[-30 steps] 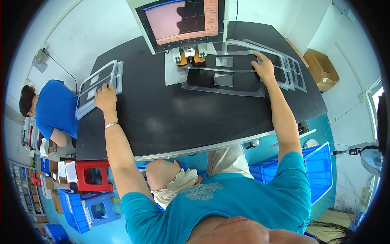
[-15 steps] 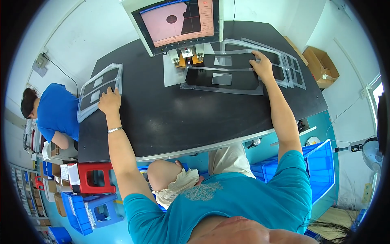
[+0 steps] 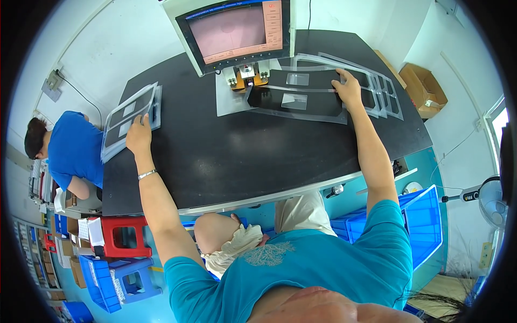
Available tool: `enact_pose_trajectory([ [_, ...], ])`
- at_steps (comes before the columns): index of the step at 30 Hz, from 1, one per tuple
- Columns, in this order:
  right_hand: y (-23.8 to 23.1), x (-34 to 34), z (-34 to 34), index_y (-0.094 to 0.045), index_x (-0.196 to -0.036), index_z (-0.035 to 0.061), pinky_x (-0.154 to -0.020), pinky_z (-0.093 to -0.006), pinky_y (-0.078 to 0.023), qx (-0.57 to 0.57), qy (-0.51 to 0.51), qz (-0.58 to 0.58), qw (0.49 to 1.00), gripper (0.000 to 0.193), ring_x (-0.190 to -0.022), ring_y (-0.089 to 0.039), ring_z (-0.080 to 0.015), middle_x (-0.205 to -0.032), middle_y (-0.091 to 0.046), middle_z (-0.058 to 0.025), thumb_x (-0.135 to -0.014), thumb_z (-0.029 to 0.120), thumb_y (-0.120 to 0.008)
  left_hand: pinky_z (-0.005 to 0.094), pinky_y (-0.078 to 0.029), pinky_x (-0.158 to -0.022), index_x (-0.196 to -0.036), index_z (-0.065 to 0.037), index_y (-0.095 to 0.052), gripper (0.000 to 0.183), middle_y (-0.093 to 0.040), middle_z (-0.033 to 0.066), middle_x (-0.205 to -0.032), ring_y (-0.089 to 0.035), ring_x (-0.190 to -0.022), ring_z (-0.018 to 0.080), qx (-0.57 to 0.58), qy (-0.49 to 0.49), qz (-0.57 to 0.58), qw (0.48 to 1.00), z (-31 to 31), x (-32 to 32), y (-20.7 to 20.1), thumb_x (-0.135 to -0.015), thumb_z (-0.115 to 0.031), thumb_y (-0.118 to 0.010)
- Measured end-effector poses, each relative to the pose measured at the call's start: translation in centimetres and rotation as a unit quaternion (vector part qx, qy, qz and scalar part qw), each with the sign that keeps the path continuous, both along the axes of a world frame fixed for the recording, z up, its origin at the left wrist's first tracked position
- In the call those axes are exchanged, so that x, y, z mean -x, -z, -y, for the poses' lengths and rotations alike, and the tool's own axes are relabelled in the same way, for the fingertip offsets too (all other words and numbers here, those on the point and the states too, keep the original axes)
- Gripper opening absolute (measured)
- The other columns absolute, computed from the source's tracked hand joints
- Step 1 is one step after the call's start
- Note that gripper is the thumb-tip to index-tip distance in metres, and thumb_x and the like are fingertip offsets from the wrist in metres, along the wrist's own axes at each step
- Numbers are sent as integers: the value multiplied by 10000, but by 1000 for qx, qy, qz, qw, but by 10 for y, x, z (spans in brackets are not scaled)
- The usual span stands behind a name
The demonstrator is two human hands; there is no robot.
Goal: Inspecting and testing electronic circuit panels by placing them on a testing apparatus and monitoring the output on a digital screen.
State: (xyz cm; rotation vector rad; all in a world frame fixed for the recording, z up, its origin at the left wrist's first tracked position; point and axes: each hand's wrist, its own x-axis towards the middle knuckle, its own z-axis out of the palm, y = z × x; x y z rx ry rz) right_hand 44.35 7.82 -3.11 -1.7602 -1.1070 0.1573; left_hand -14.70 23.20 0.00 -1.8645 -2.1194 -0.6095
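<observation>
My right hand (image 3: 349, 91) pinches the right edge of a dark film sheet (image 3: 318, 94) with a clear border and two small pale windows. The sheet lies flat, its left end under the camera head (image 3: 247, 79) of a measuring device. On the left, my left hand (image 3: 139, 134) rests on a stack of similar film sheets (image 3: 125, 114), fingers stretched over the near right part of the top one. Its thumb is hidden. Above the device, a monitor (image 3: 230, 33) shows a mostly plain pinkish picture with a faint round shape.
More clear-bordered sheets (image 3: 392, 97) lie fanned out beyond my right hand on the black table (image 3: 226, 156). A cardboard box (image 3: 423, 89) stands off its right end. A co-worker in blue (image 3: 75, 145) sits beyond the left end. Red (image 3: 125, 237) and blue stools stand below left.
The held sheet has shifted slightly, and the monitor picture has gone from a dark hole and edge to plain pink. My left hand has moved slightly left, with the top sheet of its stack.
</observation>
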Motion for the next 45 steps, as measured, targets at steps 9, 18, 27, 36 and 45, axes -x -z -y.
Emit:
enact_pose_trajectory([
  [9, 10, -3, -12, -606, -1299, 13, -799, -332, -572, -53, 88, 68, 992, 507, -898, -722, -236, -1261, -639, -217, -817, 147, -688, 490, -535, -811, -1187, -192, -680, 409, -711, 138, -1057, -660, -994, 380, -31, -13, -48, 998, -1, 1, 10, -981, -472, -463],
  [18, 9, 0, -9, -593, -1322, 24, -948, -367, -514, -41, 79, 67, 994, 513, -1152, -639, -305, -1306, -619, -202, -842, 177, -690, 436, -532, -785, -1136, -187, -694, 243, -731, 104, -1019, -688, -945, 333, -76, 42, 27, 996, 0, 20, 6, -946, -290, -583],
  [27, 1, 4, -1, -606, -1303, 31, -992, -386, -477, 4, 5, 39, 999, 555, -1194, -604, -335, -1269, -636, -199, -801, 228, -737, 403, -532, -806, -1063, -174, -741, 202, -727, 98, -1021, -686, -954, 318, -67, 134, 42, 988, -1, 49, -4, -905, -263, -652],
  [36, -4, -69, 16, -598, -1323, 137, -988, -420, -473, 9, 20, 216, 976, 587, -1197, -591, -321, -1238, -641, -166, -776, 269, -765, 402, -533, -739, -956, -174, -748, 146, -732, 57, -924, -689, -876, 305, -149, 234, 15, 961, 7, 3, -10, -877, -268, -669],
  [45, -15, -56, 24, -597, -1302, 52, -919, -386, -517, -23, 123, 297, 947, 492, -1075, -646, -269, -1249, -620, -167, -860, 240, -704, 412, -517, -680, -910, -156, -743, 124, -719, 60, -863, -675, -823, 299, -141, 275, 44, 950, 36, -24, -36, -846, -252, -700],
])
